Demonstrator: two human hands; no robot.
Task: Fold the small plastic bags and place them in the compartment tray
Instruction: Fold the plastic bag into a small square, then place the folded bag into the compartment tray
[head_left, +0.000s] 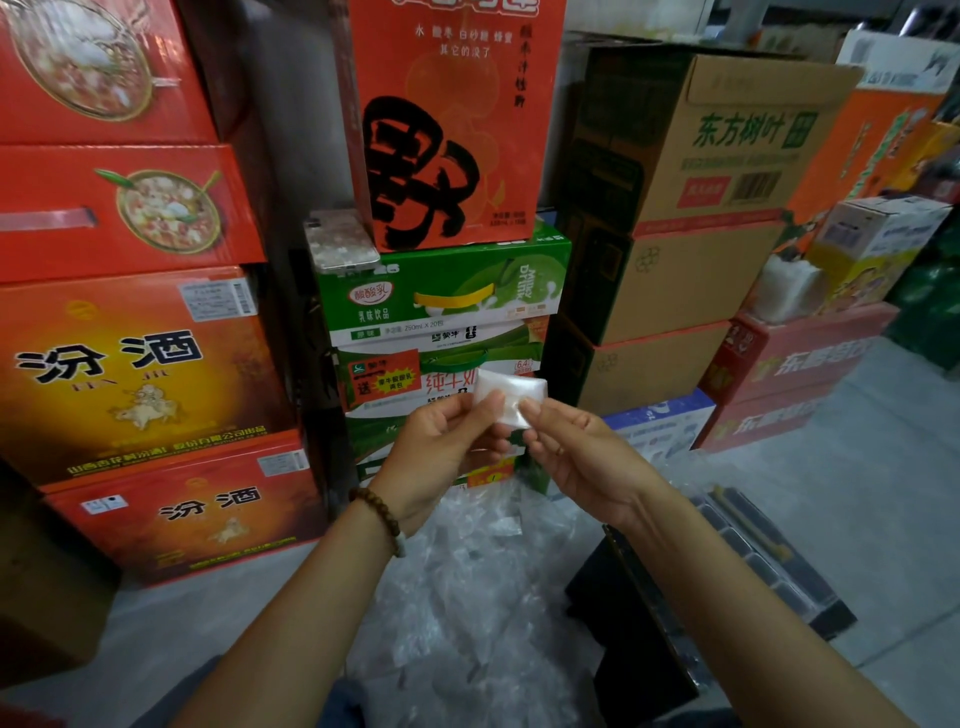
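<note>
Head view | red cartons (130, 364) stacked at left | my left hand (441, 441) pinches the bag's left edge between thumb and fingers | bag (511, 389) held up in the air between both hands, over the loose bag pile (467, 582) on the floor | my right hand (576, 457) pinches its right edge | tray (748, 525) on the floor at right, beside my right forearm

Both forearms (291, 613) are bare. On the wrist of the left hand (441, 447) sits a bracelet (382, 519) of round brown wooden beads, with one pale, longer bead among them.
</note>
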